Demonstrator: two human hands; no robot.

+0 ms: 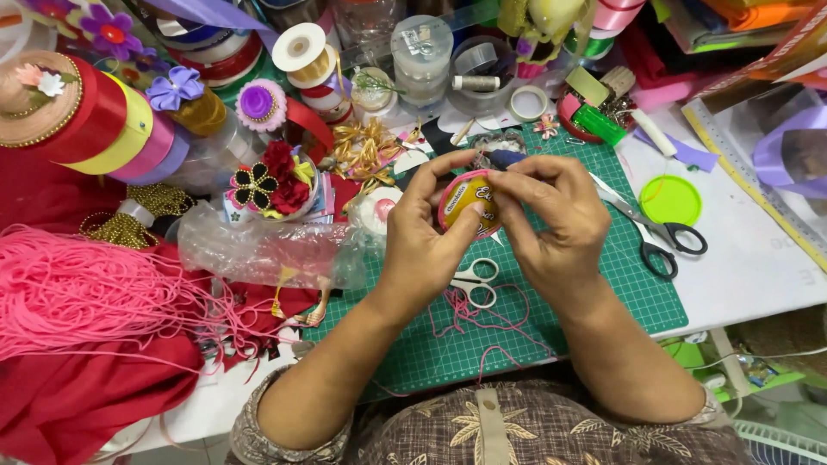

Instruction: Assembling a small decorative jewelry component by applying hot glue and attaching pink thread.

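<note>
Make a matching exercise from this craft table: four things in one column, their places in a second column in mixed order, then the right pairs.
Things:
1. black-handled scissors
2. white-handled scissors
3. round pink-rimmed yellow piece
4. pink cord pile

Places:
A. far left, on red cloth
B. held between both hands
C. right edge of the green cutting mat
D. on the mat, below the left hand

Pairs: 1-C, 2-D, 3-B, 4-A. The right hand shares the hold.

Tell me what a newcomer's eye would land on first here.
At centre, the left hand and right hand together pinch a small round pink-rimmed yellow lid above the green cutting mat. A big tangle of pink cord fills the left side. Black-handled scissors lie on the mat's right edge.
</note>
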